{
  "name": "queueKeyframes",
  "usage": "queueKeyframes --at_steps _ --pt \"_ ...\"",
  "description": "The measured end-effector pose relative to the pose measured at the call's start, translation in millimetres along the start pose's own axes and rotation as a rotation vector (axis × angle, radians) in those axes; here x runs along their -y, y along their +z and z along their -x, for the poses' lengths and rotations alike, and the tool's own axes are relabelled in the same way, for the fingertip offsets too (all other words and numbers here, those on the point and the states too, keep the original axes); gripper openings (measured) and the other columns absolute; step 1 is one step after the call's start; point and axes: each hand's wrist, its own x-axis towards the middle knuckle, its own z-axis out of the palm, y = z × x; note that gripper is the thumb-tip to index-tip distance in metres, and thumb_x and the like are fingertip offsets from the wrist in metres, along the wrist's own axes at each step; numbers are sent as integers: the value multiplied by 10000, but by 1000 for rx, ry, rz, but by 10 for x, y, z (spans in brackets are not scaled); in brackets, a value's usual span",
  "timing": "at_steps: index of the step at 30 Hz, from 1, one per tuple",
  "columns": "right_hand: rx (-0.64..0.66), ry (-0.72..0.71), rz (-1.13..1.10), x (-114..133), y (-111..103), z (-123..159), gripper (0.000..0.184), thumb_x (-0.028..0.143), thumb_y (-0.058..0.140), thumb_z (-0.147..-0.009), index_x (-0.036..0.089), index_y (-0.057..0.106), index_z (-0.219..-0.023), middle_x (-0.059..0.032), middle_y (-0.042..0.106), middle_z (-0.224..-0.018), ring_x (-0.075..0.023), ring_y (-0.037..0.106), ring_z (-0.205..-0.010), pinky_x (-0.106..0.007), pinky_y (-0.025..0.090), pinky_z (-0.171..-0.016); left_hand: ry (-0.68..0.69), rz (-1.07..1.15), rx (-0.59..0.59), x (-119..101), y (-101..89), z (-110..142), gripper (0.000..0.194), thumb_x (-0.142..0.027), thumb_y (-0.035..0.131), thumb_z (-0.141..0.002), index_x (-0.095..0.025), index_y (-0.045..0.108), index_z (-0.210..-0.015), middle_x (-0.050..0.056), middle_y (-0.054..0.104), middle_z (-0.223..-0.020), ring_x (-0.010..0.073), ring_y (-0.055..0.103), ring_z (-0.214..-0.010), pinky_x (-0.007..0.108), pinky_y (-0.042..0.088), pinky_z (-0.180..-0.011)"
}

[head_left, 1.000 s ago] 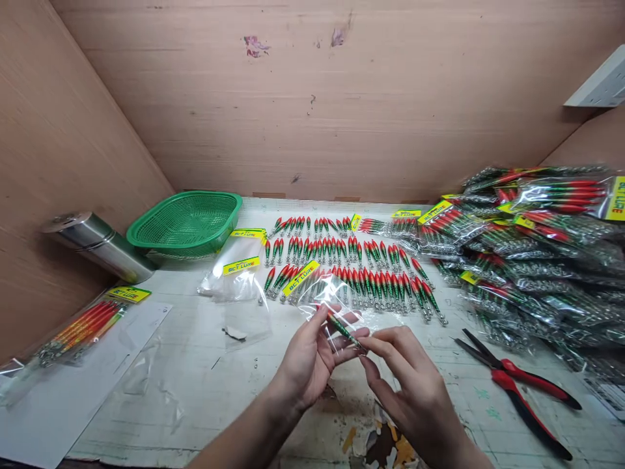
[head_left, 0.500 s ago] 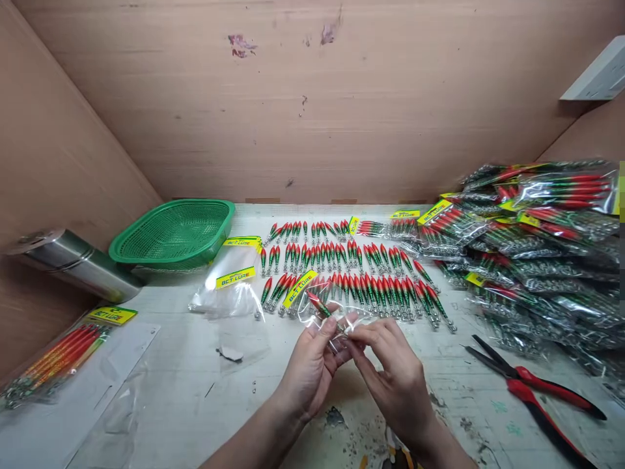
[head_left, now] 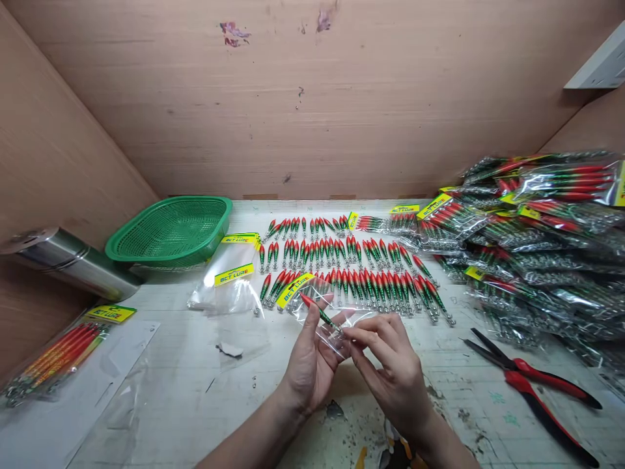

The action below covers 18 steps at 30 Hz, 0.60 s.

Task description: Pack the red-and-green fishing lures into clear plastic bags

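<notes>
My left hand (head_left: 308, 365) is turned palm up. Its fingers lie behind a clear plastic bag (head_left: 336, 341) and its thumb rises at the bag's near side, holding it. The bag carries a yellow header card (head_left: 295, 289). My right hand (head_left: 390, 365) pinches the hook end of a red and green fishing lure (head_left: 319, 314), which slants across the bag with its red tip up and left. Whether the lure lies inside the bag or over it I cannot tell. Rows of similar lures (head_left: 371, 290) lie just beyond both hands.
Flat bags with yellow cards (head_left: 234, 286) lie left of the rows, near a green basket (head_left: 168, 231) and a metal flask (head_left: 73, 264). Packed lures (head_left: 532, 260) are heaped at right, behind red-handled pliers (head_left: 532, 384). Another lure pack (head_left: 61, 355) sits at left.
My left thumb has lifted off the lure and now stands beside it. The lure shows more fully, its tip a little further left. My right hand keeps its pinch.
</notes>
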Motion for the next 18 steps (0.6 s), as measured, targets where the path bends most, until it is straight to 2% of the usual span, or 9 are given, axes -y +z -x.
queueKeyframes --at_steps 3,5,9,12,15,18 --pt "43 -85 16 27 -79 6 297 49 528 -845 193 621 -1087 -69 628 -915 -191 532 -877 -348 481 -742 -15 21 -45 -3 -5 -25 226 -329 530 -877 -144 619 -971 110 714 -927 180 687 -801 313 553 -736" --pt "65 -100 61 -72 -229 42 285 78 521 -857 189 604 -1105 -82 625 -976 -196 543 -931 -351 493 -766 -22 31 -88 -19 -4 -47 163 -250 525 -876 -128 629 -903 117 717 -935 198 686 -874 325 554 -775" --pt "6 83 516 -628 -720 209 148 202 499 -889 192 602 -994 -78 626 -921 -214 539 -893 -379 470 -752 -10 53 -134 -70 20 -62 205 -182 519 -867 -121 627 -1030 134 695 -1071 230 661 -1000 369 541 -864" --pt "67 146 653 -1112 -1039 346 150 231 478 -872 192 622 -892 -76 638 -818 -241 511 -809 -392 414 -694 -31 44 -122 -78 48 -33 305 -193 542 -859 -142 585 -1157 139 678 -1121 243 652 -1024 378 536 -887" --pt "157 155 687 -1399 -1141 430 176 230 456 -844 197 624 -885 -68 656 -794 -254 511 -803 -388 373 -682 -58 42 -104 -50 68 0 311 -236 550 -863 -112 590 -1145 163 676 -1113 260 656 -1012 395 537 -886" --pt "200 162 682 -1484 -1109 471 168 243 452 -823 197 610 -852 -70 659 -778 -260 519 -800 -388 357 -684 -79 58 -96 -16 65 9 294 -271 546 -868 -89 613 -1089 158 693 -1064 254 676 -958 405 541 -879"
